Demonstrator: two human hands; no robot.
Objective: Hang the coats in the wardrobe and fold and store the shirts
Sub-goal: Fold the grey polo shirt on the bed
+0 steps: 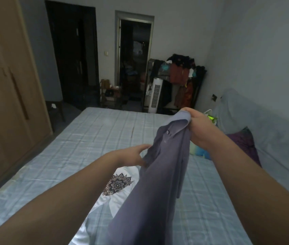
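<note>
Room: a dim bedroom; a bed [80, 147] with a pale blue checked sheet fills the middle.
Polo shirt [157, 183]: grey-blue, held up above the bed and hanging long and narrow towards the camera, collar at the top.
White shirt [103, 202]: flat on the sheet under the hanging one, with a black mandala print facing up.
Left hand [133, 156]: fingers and thumb parted, tips against the polo shirt's left edge about halfway down.
Right hand [198, 128]: raised, fingers curled tight round the collar, bearing the shirt's weight.
Purple cloth [244, 138]: patterned, at the bed's right side.
Wardrobe [4, 85]: light wood, doors closed, along the left wall.
Clothes rack [180, 75]: in the far corner, heaped with garments, beside a white tower fan [156, 92].
</note>
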